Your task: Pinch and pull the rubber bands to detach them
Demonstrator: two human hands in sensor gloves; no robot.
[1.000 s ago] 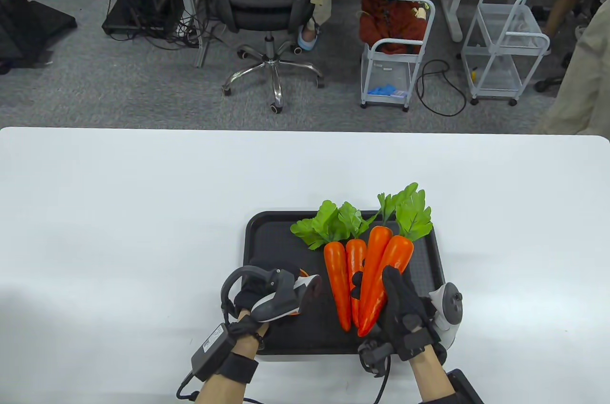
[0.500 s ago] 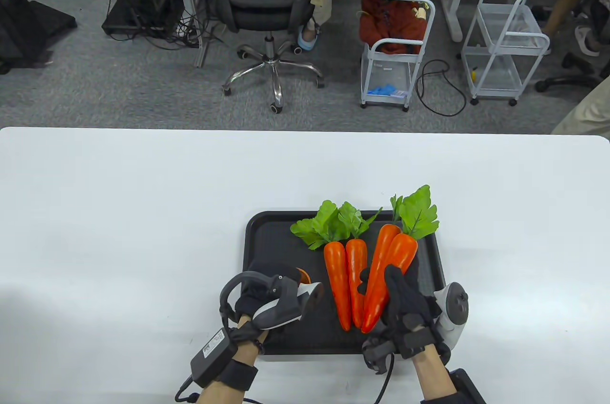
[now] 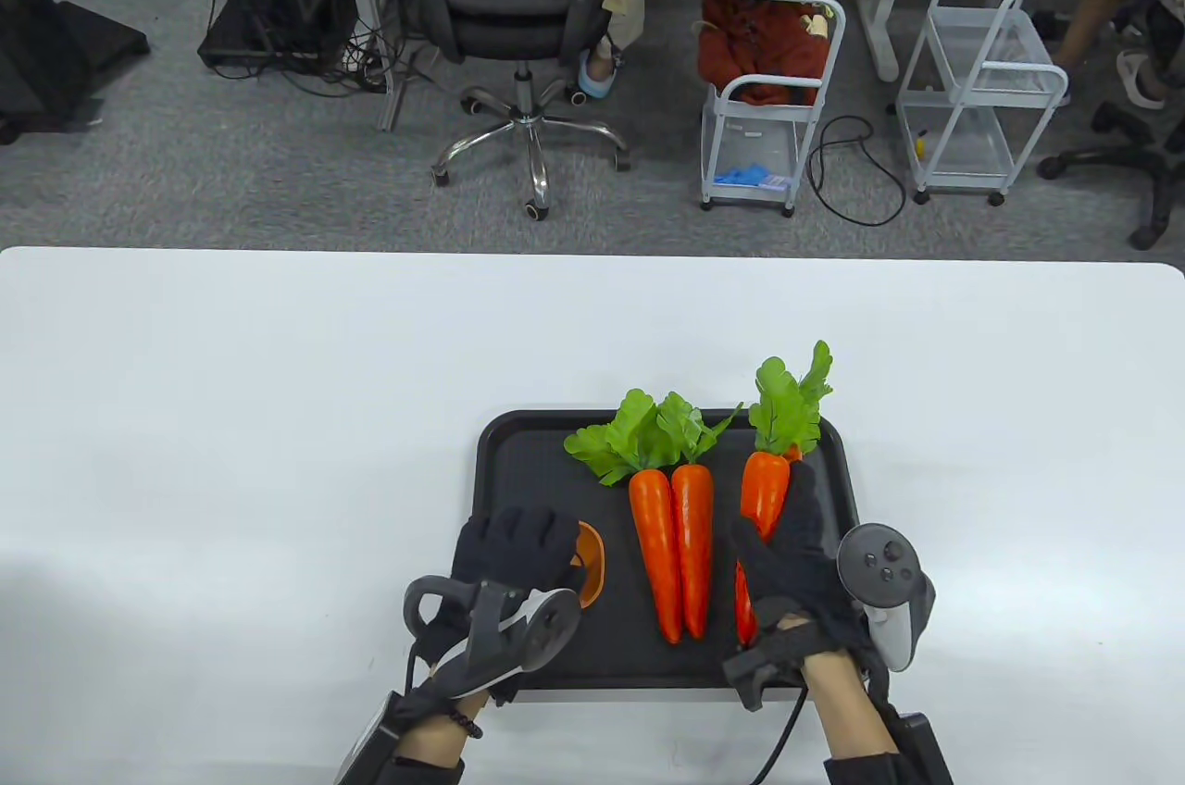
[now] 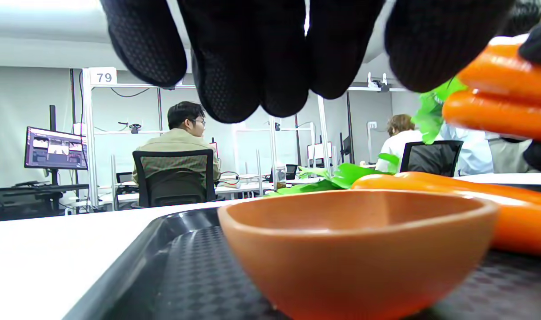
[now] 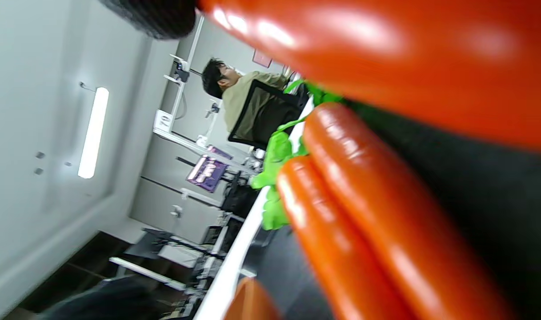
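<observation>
A black tray [image 3: 518,452] holds two orange carrots with green leaves [image 3: 674,535] lying side by side in its middle; they also show in the right wrist view [image 5: 363,209]. My right hand [image 3: 776,535] grips two more carrots [image 3: 765,489] at the tray's right, raised off the tray; these carrots show in the left wrist view [image 4: 497,93]. My left hand [image 3: 514,544] hovers palm down over a small orange bowl [image 3: 591,565], and its fingers [image 4: 252,53] hang above the bowl [image 4: 354,249] without touching it. No rubber band shows in any view.
The tray sits near the front edge of a white table [image 3: 231,415]. Beyond the table's far edge are an office chair [image 3: 514,7] and white wire carts [image 3: 764,109].
My right hand has swung its two carrots right, away from the middle pair, and turned them straighter. My left hand has rolled palm down above the bowl.
</observation>
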